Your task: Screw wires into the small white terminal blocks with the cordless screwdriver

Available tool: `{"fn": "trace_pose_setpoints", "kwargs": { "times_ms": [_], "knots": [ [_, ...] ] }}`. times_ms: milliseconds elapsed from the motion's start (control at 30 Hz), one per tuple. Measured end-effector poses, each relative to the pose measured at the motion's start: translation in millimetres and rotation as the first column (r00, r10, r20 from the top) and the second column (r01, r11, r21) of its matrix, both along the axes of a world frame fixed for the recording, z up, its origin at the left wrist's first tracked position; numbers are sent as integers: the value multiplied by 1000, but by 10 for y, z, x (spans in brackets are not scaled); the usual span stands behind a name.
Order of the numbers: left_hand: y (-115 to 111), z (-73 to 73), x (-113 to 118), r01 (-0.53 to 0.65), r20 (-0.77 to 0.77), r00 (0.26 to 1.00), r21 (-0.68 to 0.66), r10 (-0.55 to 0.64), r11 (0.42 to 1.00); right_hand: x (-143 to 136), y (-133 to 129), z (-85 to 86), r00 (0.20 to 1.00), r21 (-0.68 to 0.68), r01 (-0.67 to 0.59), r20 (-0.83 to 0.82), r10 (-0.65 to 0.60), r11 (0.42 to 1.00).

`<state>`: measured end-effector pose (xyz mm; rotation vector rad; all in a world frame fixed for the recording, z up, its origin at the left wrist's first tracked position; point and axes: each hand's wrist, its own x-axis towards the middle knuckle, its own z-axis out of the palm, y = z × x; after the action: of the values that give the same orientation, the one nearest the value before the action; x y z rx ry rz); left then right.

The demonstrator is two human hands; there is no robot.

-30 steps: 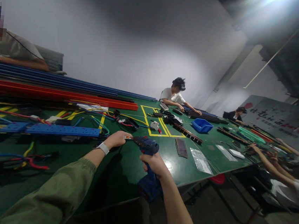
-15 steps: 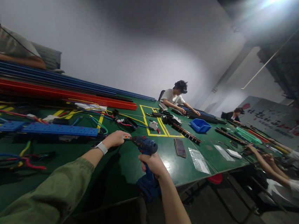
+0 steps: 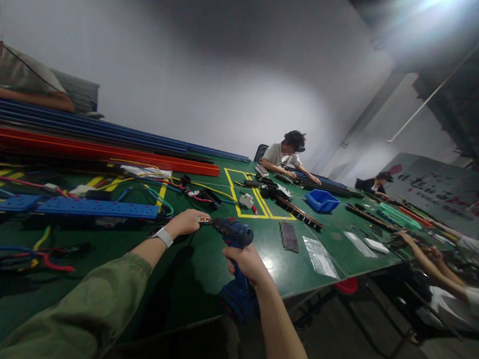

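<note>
My right hand (image 3: 245, 259) is wrapped round the grip of a blue cordless drill (image 3: 236, 233), whose chuck points left. My left hand (image 3: 186, 223), with a pale watch on its wrist, is closed on a small white and orange part (image 3: 204, 219). The drill's tip is right at that part; whether they touch is too small to tell. Left of my left hand lies a long blue socket strip (image 3: 96, 207). Red, yellow, green and blue wires (image 3: 138, 177) run behind it.
Red trunking (image 3: 98, 150) and blue trunking (image 3: 100, 128) lie along the far side of the green table (image 3: 195, 288). A blue bin (image 3: 321, 201), a phone-like slab (image 3: 289, 236) and a plastic bag (image 3: 319, 256) are to the right. Several people sit around the table.
My hands, the drill and the small part stay almost in place. The person across the table has shifted slightly, with head and one hand moved a little.
</note>
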<state>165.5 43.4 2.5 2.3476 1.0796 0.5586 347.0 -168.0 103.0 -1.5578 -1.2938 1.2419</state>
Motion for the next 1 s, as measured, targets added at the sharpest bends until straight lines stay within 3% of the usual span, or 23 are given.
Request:
{"fn": "trace_pose_setpoints", "kwargs": {
  "times_ms": [467,1000],
  "knots": [
    [-101,119,2,-34,18,999,-29,34,999,-32,-9,23,1000,20,23,-7,-23,1000],
    [-40,44,-6,-13,8,1000,-32,14,999,-19,0,-17,999,50,16,-31,-15,999]
  ]
}}
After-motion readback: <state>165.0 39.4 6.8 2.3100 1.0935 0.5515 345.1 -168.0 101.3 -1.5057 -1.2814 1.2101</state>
